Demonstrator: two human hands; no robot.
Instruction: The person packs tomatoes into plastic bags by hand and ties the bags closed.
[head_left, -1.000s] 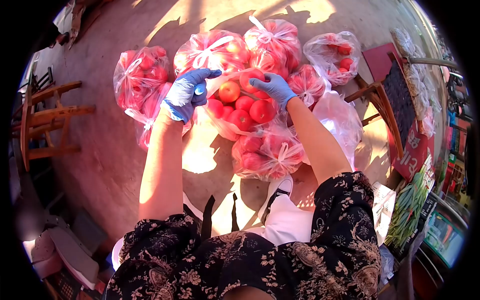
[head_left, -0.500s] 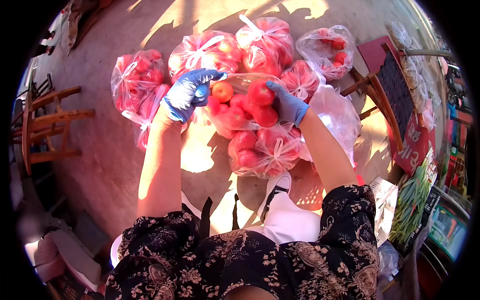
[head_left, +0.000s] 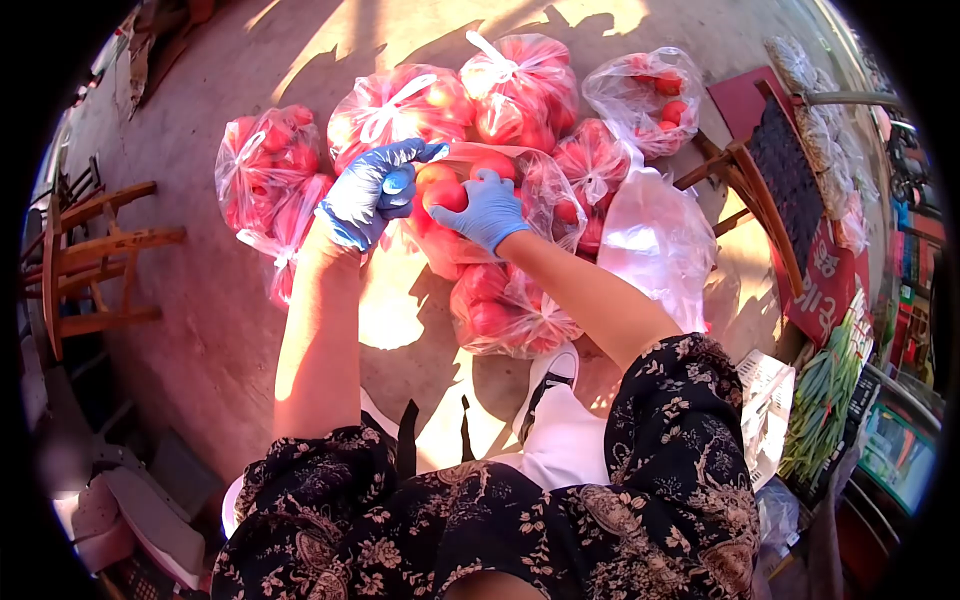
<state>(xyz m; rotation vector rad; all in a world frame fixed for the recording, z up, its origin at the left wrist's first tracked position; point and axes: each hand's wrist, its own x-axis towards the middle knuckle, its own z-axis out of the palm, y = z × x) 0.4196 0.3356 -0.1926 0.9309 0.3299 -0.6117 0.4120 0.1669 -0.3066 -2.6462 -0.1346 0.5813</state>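
An untied clear plastic bag (head_left: 545, 190) of red tomatoes hangs open in front of me. My left hand (head_left: 372, 196), in a blue glove, is closed at the bag's left rim, gripping the plastic. My right hand (head_left: 487, 213), also gloved, reaches into the mouth of the bag. Its thumb and fingers are around a tomato (head_left: 445, 195), and another tomato (head_left: 493, 166) lies just beyond the fingertips. Below the bag sits a tied bag of tomatoes (head_left: 508, 310), partly covered by my right forearm.
Several knotted tomato bags (head_left: 400, 112) stand on the concrete floor beyond my hands. An open tomato bag (head_left: 645, 100) is at the back right, above a pile of white plastic bags (head_left: 660, 245). Wooden chairs (head_left: 120, 240) flank both sides. Green vegetables (head_left: 822, 405) lie at right.
My right hand has moved left from the bag's right side to the tomatoes in its middle, and the right side of the bag has dropped open. My left hand keeps its grip on the rim.
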